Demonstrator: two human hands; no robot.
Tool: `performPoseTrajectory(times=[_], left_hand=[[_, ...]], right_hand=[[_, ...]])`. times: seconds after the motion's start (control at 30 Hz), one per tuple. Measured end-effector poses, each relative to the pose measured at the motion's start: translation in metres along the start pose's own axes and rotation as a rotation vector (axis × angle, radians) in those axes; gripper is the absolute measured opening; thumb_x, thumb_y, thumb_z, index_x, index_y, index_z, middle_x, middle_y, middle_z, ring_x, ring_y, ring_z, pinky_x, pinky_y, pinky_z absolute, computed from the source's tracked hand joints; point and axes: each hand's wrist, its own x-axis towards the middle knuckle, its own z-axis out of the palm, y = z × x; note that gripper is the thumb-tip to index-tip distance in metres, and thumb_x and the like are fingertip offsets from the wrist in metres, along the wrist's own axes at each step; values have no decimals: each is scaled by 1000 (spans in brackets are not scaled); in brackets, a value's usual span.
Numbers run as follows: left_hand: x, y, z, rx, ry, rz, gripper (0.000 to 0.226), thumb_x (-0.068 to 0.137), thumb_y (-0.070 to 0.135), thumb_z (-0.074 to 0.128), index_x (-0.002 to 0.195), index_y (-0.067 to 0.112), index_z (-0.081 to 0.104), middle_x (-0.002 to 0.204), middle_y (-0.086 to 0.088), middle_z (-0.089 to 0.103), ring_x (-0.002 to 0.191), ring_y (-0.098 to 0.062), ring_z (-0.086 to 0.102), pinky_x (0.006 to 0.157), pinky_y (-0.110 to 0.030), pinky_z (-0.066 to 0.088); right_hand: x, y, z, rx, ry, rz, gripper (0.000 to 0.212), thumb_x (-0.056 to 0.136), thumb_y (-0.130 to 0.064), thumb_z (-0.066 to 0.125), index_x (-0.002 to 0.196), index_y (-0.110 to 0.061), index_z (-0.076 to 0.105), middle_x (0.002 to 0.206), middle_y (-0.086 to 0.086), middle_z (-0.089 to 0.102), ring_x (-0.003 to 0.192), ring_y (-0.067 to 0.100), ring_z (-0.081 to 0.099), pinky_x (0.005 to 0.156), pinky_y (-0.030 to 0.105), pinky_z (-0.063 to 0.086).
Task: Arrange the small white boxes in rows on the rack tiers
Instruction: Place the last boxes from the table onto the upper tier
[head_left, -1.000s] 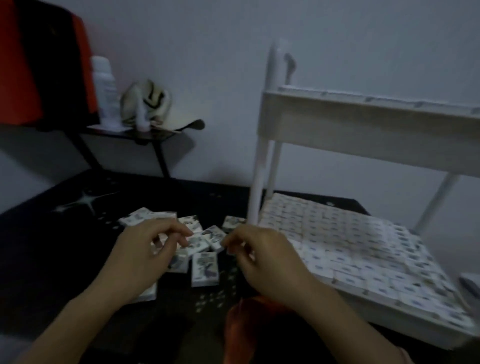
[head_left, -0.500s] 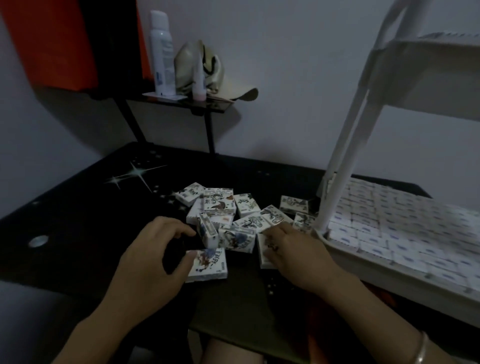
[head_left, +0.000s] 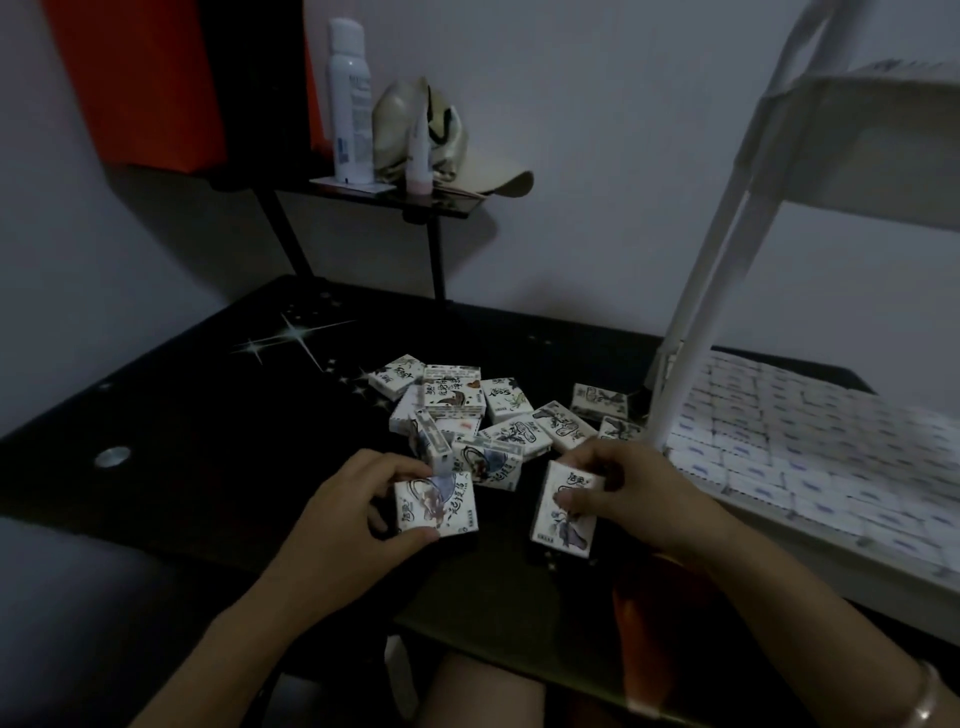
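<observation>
A dim scene seen from above a person's two bare hands. A loose pile of small white boxes (head_left: 483, 415) lies in the middle of a counter (head_left: 208, 415). The boxes are flat cardboard rectangles printed with dark ink-style drawings and characters; some lie flat, and one stands on edge. The counter is glossy black with white star-burst motifs and a round metal grommet (head_left: 111, 456) near its left edge.

At the right stands a white rack on slanting round posts (head_left: 717, 270). Its lower tier (head_left: 831, 551) is packed with tight, even rows of boxes (head_left: 810, 447), showing blue-marked white faces. Its upper tier (head_left: 872, 145) is a shallow, pale tray.

Behind the pile, a small black shelf (head_left: 405, 195) on thin legs carries a tall white spray can (head_left: 349, 104), a small tube (head_left: 420, 150) and a crumpled beige cap (head_left: 421, 130). A red and black panel (head_left: 150, 78) fills the top left corner against a plain pale wall.

The left hand (head_left: 353, 525) is curled around one box (head_left: 436, 506), thumb below and fingertips on its top edge, just in front of the pile. The right hand (head_left: 639, 499), with a bracelet (head_left: 927, 696) on its wrist, pinches a second box (head_left: 563, 512), thumb across its printed face, beside the rack's lower tier.
</observation>
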Motion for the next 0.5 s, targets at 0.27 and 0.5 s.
performPoseTrajectory(times=[0.27,0.5], left_hand=[[3,50,7,-405,-95,-85,43,76,12,79,109,36,65,111,15,66,99,-10,68,74,-35,60],[24,127,14,-479,-204,22,43,79,8,75,113,33,66,110,10,69,93,-13,70,70,-24,58]], right_hand=[[-36,-2,-28,35,139,-53,23,79,-26,77,100,-27,67,90,-7,74,76,5,71,66,25,58],[-90,-4,-75,204,264,-96,19,83,-13,73,101,-13,66,82,6,75,69,22,69,55,29,54]])
